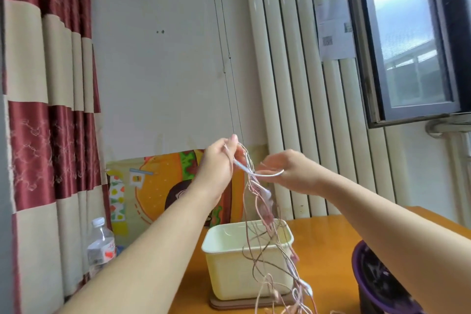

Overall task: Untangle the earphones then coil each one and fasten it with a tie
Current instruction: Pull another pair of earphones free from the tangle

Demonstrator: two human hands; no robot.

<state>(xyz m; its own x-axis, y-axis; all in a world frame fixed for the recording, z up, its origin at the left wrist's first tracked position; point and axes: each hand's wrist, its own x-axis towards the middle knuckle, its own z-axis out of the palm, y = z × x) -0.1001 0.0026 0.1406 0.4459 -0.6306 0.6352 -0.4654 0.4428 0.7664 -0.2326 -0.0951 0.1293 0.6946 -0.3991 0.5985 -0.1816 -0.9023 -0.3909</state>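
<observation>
Left hand (219, 160) and right hand (289, 173) pinch tangled earphones (267, 194) hanging over cream tub (229, 273).

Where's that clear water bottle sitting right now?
In the head view, the water bottle stands low on the left, right beside the red-and-cream curtain and to the left of the cream tub.
</observation>
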